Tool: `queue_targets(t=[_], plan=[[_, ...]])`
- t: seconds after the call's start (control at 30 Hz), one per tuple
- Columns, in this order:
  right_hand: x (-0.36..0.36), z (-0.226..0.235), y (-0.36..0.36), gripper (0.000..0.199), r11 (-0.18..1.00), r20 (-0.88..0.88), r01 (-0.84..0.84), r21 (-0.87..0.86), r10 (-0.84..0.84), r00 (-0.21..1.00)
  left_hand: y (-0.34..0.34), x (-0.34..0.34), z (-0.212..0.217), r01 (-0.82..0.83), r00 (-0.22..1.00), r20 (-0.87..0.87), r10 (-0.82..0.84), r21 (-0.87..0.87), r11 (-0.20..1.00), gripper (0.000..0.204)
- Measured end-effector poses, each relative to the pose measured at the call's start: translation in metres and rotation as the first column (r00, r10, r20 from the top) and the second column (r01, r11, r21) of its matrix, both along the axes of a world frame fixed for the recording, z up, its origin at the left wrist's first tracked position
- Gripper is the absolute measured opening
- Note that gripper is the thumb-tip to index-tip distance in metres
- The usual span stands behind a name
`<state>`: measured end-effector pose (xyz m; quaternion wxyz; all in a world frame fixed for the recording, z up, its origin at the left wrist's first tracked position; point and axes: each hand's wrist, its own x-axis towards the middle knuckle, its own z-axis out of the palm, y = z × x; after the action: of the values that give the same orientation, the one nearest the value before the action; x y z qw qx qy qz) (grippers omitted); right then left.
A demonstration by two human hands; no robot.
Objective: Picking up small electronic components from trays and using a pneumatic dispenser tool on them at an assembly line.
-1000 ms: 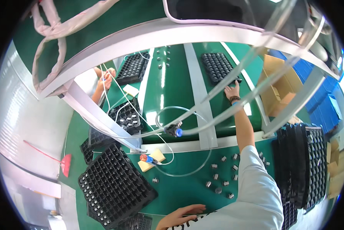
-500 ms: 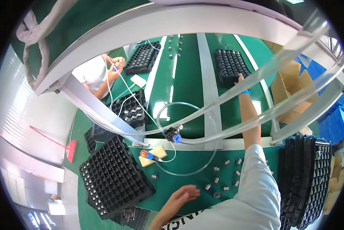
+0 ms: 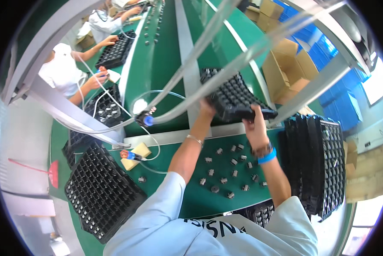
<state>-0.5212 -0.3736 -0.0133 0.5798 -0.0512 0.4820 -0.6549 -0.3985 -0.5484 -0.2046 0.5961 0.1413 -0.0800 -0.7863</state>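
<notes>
Both my hands grip a black compartment tray [image 3: 236, 96] lifted off the green conveyor belt [image 3: 157, 72]. My left hand [image 3: 207, 106] holds its near-left edge, and my right hand [image 3: 255, 123] clamps its near-right edge, a blue band and a bracelet on that wrist. The tray tilts, with its near edge over the grey rail [image 3: 170, 136]. On the green table [image 3: 200, 200] beneath my arms lie several small dark metal parts [image 3: 225, 175].
A second black tray [image 3: 100, 192] lies at my left, a stack of trays [image 3: 319, 166] at my right. A yellow block with a red-tipped tool [image 3: 132, 154] and a clear hose with a blue nozzle [image 3: 148, 120] sit nearby. Other workers [image 3: 65, 72] handle trays at far left. Cardboard boxes [image 3: 285, 68] stand beyond.
My left hand rose from the table's near edge to the tray. Both hands have pulled the tray from far up the belt toward me and tilted it.
</notes>
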Motion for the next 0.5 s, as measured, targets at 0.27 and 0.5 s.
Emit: queue_targets(t=[0.27,0.5], plan=[[-0.019,0.019,0.171,0.014,0.979,-0.178,0.202,-0.031,-0.205,0.963,0.139,-0.04,0.138,0.369,0.929,0.048,-0.368,-0.024,0.929,0.068],[-0.037,0.035,0.299,0.054,0.945,-0.354,0.176,-0.274,-0.27,0.895,0.224,-0.052,0.237,0.383,0.907,-0.116,-0.405,-0.172,0.908,0.054]])
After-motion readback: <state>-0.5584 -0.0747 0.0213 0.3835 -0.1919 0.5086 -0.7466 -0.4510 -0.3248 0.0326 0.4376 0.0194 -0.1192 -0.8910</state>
